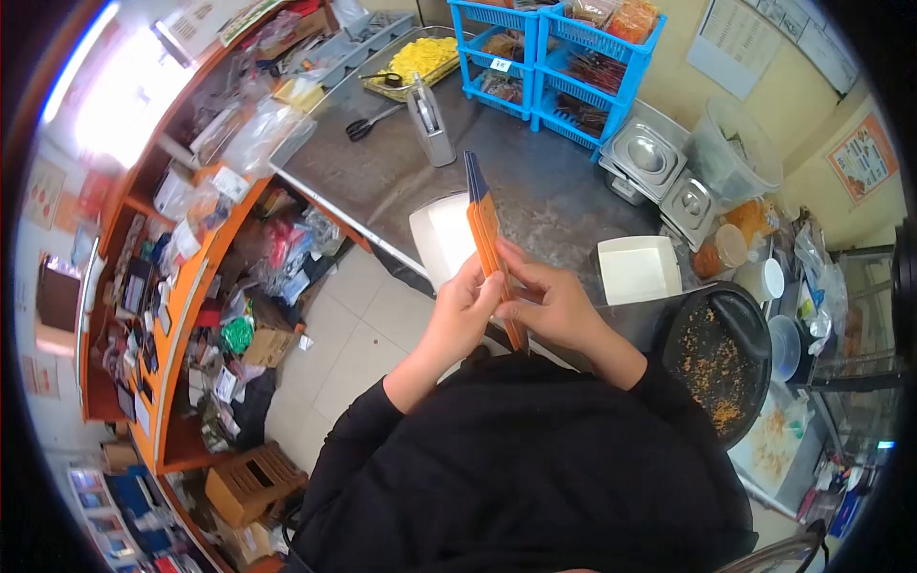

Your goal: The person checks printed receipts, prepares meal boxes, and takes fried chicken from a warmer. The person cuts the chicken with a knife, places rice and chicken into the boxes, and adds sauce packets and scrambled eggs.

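Note:
Both of my hands are in front of my body, closed on an orange and dark-blue flat carton (483, 224) that looks like folded card in several layers. It stands on edge, its dark-blue end pointing away from me. My left hand (458, 313) grips its left side with thumb and fingers. On the other side, my right hand (554, 307) pinches it, the thumbs close together. Behind the carton, partly hidden, an open white paper box (437, 229) sits at the table's edge. Another open white paper box (638, 271) is to the right of my right hand.
A black round pan (712, 358) with crumbs lies at right. On the dark table (382, 172) are a tape dispenser (430, 124), scissors (371, 122) and a tray of yellow pieces (420, 62). Blue stacked baskets (583, 72) and metal lidded containers (645, 153) stand at the back.

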Demonstrator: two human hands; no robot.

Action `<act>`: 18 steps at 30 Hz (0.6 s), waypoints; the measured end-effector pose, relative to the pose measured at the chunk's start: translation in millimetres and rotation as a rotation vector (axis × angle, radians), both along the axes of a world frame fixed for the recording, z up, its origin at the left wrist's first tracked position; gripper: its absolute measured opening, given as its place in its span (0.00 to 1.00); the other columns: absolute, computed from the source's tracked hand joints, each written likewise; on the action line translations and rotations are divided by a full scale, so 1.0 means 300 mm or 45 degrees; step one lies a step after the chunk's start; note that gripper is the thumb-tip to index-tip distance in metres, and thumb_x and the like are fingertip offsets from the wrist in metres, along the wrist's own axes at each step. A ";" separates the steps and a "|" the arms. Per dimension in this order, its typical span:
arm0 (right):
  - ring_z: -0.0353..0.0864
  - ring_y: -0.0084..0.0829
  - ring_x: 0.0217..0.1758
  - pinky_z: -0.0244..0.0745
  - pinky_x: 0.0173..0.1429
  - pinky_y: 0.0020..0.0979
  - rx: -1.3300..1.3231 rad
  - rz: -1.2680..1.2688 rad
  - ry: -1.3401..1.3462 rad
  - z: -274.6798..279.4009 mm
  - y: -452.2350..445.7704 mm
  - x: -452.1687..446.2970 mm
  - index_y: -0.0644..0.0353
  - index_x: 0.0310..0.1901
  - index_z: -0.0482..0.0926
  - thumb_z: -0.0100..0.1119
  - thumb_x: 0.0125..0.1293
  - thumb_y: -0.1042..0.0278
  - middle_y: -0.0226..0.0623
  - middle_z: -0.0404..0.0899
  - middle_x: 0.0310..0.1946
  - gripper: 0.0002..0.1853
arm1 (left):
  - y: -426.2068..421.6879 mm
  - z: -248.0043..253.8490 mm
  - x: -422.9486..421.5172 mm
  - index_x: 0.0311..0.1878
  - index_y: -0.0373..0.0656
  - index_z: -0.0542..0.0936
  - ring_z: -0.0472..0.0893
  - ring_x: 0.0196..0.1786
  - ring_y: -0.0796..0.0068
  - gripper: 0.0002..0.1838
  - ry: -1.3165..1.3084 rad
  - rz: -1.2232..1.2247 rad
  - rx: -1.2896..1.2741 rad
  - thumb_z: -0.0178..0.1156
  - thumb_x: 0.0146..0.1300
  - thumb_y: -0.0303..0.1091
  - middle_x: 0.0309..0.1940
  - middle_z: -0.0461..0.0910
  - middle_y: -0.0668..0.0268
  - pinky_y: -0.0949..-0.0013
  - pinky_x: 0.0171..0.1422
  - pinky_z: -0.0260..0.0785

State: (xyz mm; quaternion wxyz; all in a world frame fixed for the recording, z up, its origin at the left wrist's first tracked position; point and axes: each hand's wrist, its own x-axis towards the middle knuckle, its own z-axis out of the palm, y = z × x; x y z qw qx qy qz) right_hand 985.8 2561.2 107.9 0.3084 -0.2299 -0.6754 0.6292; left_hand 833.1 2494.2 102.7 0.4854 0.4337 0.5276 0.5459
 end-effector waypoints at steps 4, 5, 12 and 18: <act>0.68 0.38 0.66 0.71 0.61 0.32 0.409 -0.300 -0.265 -0.061 0.055 -0.130 0.63 0.65 0.66 0.66 0.57 0.62 0.47 0.67 0.64 0.35 | 0.112 -0.057 -0.135 0.51 0.31 0.72 0.81 0.41 0.67 0.14 0.277 0.047 -0.049 0.44 0.69 0.28 0.35 0.80 0.51 0.64 0.47 0.70; 0.72 0.40 0.63 0.72 0.59 0.34 0.490 -0.386 -0.398 -0.061 0.060 -0.146 0.62 0.65 0.66 0.64 0.58 0.61 0.48 0.69 0.62 0.34 | 0.133 -0.052 -0.158 0.51 0.31 0.72 0.81 0.40 0.67 0.14 0.316 0.018 -0.026 0.44 0.69 0.28 0.35 0.80 0.52 0.64 0.46 0.70; 0.82 0.54 0.38 0.75 0.46 0.51 0.275 -0.583 -1.394 -0.120 0.138 -0.185 0.59 0.67 0.58 0.50 0.63 0.69 0.56 0.78 0.48 0.29 | 0.253 0.050 -0.292 0.51 0.32 0.73 0.79 0.38 0.73 0.13 0.465 -0.062 0.073 0.42 0.69 0.27 0.36 0.81 0.58 0.69 0.45 0.70; 0.77 0.53 0.53 0.71 0.54 0.48 1.206 -1.511 -1.128 -0.080 0.278 -0.098 0.61 0.67 0.58 0.55 0.63 0.62 0.61 0.74 0.51 0.32 | 0.256 0.148 -0.435 0.52 0.32 0.73 0.76 0.36 0.84 0.14 0.294 -0.057 0.044 0.39 0.73 0.29 0.38 0.80 0.64 0.78 0.40 0.68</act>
